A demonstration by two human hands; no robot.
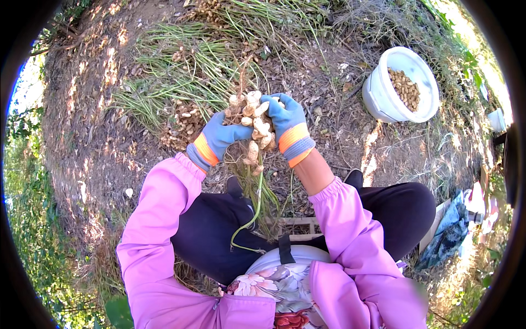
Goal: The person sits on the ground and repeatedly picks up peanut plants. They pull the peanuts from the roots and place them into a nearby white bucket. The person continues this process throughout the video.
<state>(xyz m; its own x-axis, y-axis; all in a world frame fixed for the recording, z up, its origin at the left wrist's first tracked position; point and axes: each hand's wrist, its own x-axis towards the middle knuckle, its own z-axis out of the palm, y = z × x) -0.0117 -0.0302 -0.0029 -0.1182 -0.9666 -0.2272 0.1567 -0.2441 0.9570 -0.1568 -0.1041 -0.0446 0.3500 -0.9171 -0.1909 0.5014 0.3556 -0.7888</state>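
Note:
Both hands wear blue work gloves with orange cuffs. My left hand (224, 137) grips the left side of a peanut plant's root cluster, its thumb pointing inward. My right hand (287, 115) is closed around the cluster's right side, with pods showing by its fingers. Between them hangs a bunch of peanut pods (261, 127), roots upward, its green stems (259, 197) trailing down between my knees. Uprooted peanut plants (185, 78) lie on the ground beyond, with more pods (185, 123) left of my left hand. A white bucket (370, 94) holding loose peanuts (404, 88) stands tilted in view at the right.
Dry, leaf-strewn soil (102, 135) surrounds my bent legs. More plants with pods (209, 10) lie at the top. A wooden slatted piece (298, 222) is below my hands. A patterned dark cloth (448, 230) lies at the right, and a second white container (497, 120) stands farther off.

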